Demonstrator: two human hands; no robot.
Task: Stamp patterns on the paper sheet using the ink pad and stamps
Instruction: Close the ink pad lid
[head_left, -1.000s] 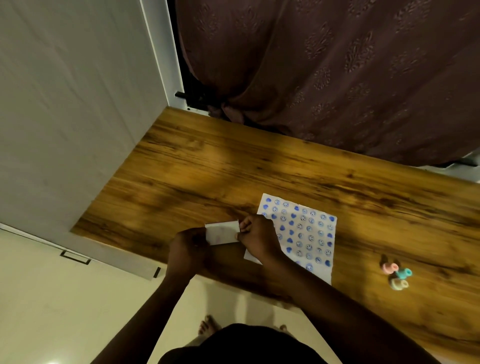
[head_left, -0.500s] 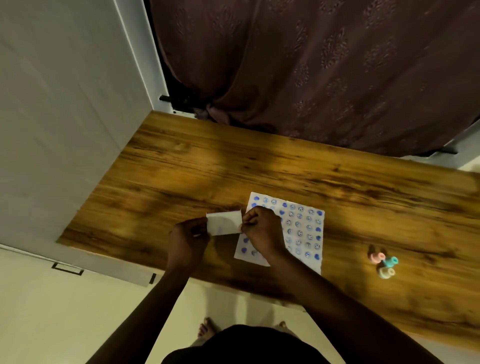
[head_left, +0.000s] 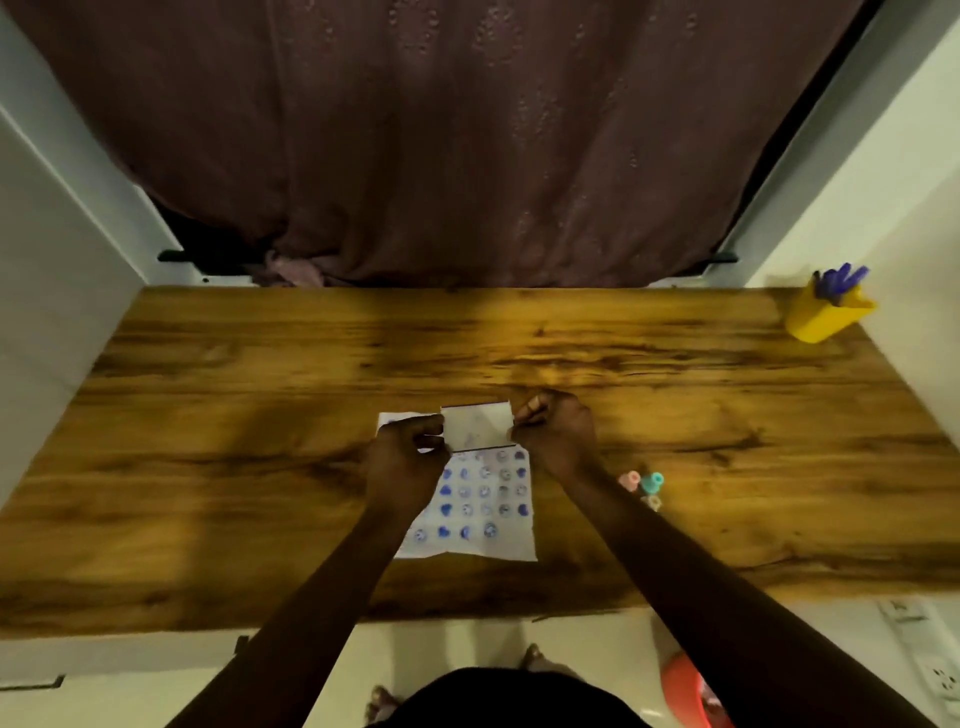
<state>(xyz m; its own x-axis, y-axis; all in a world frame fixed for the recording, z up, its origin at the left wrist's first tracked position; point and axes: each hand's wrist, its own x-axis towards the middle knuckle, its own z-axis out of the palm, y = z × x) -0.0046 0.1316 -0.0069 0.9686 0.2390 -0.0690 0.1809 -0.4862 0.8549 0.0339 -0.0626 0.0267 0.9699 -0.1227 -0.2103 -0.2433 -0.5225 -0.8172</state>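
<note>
A white paper sheet (head_left: 480, 506) covered with rows of blue stamped marks lies flat on the wooden desk (head_left: 260, 441) near its front edge. My left hand (head_left: 408, 460) and my right hand (head_left: 556, 431) together hold a small white paper piece (head_left: 478, 426) just above the sheet's far edge, each pinching one end. Three small stamps, pink (head_left: 630, 480), teal (head_left: 652, 483) and cream (head_left: 652, 502), stand in a cluster right of the sheet, beside my right forearm. No ink pad is visible.
A yellow pen holder (head_left: 823, 314) with purple pens stands at the desk's far right corner. A dark curtain (head_left: 467, 156) hangs behind the desk, with white walls on both sides. A red object (head_left: 688, 688) sits on the floor at lower right.
The view has swung to the right, so the desk now appears square-on. Both hands have carried the small paper piece from the sheet's left side to above its far edge.
</note>
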